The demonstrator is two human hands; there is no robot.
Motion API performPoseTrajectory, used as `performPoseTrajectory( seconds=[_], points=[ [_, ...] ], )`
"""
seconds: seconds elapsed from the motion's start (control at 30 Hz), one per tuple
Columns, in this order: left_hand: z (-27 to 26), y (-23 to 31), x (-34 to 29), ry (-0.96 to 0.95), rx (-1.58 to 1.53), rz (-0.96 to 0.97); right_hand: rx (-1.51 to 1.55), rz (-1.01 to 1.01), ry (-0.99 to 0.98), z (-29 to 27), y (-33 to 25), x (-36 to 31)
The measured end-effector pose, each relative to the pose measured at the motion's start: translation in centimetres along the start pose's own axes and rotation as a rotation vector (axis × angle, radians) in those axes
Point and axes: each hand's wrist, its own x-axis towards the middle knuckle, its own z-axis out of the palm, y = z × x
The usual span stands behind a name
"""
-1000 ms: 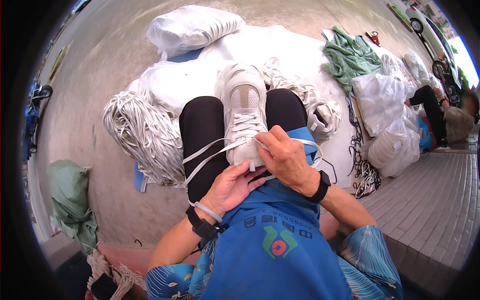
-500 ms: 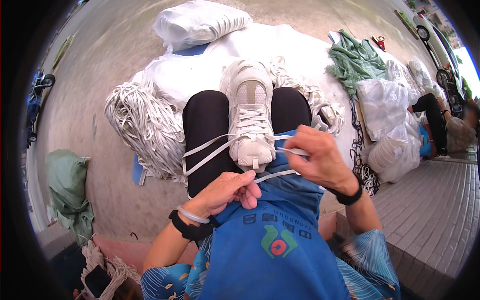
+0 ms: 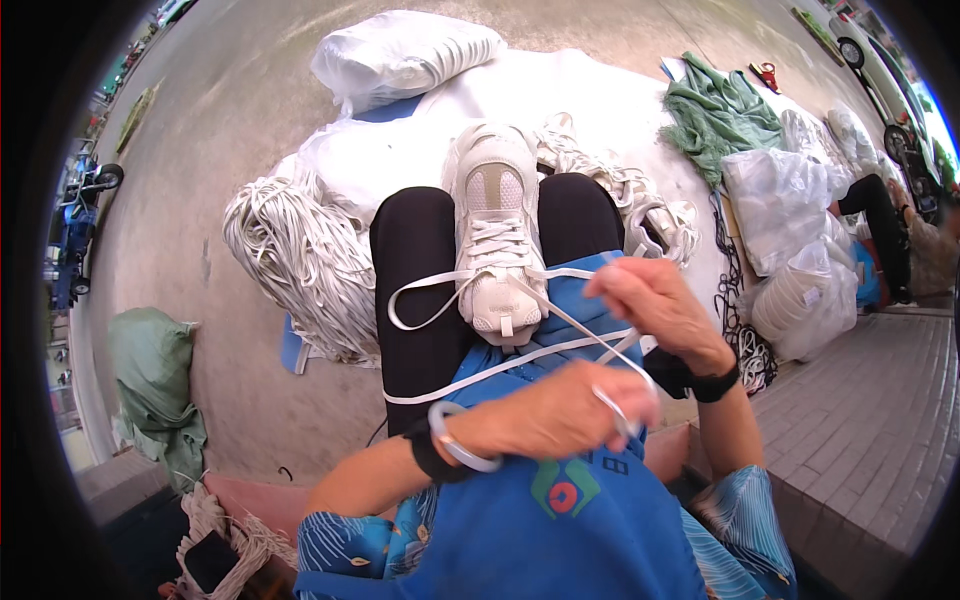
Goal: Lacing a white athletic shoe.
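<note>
A cream-white sneaker rests upright between my knees, its toe away from me and its heel close to my apron. White shoelace is threaded through its upper eyelets, with loose lengths hanging out on both sides. My left hand, blurred by motion, reaches across the apron to the right. It is closed on a white shoelace end that runs back up to the shoe. Above it, right of the heel, my right hand has its fingers curled together; a lace passes close to its fingertips, but what they pinch is unclear.
A big bundle of white laces lies left of my knees. More pale sneakers sit on white sheeting beyond. Plastic-bagged goods, a green cloth and a seated person's dark-clothed leg are at the right. A green sack stands left.
My left hand has swung from the heel rightward across the apron, pulling lace with it. My right hand has shifted slightly right. The lace loop left of the shoe has become smaller.
</note>
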Motion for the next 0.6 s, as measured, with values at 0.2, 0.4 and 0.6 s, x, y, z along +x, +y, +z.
performPoseTrajectory(
  seconds=[0.2,0.4,0.6],
  points=[
    [4.8,1.3,3.6,-0.292,0.166,0.261,0.221,-0.014,-0.18,5.5,1.6,4.1],
    [2.7,-1.1,2.4,-0.174,0.325,0.062,0.067,-0.139,-0.351,-1.8,0.9,-0.9],
    [0.3,-1.6,0.5,-0.123,0.335,-0.199,0.128,-0.2,-0.446,-6.1,2.0,-7.6]
  ],
)
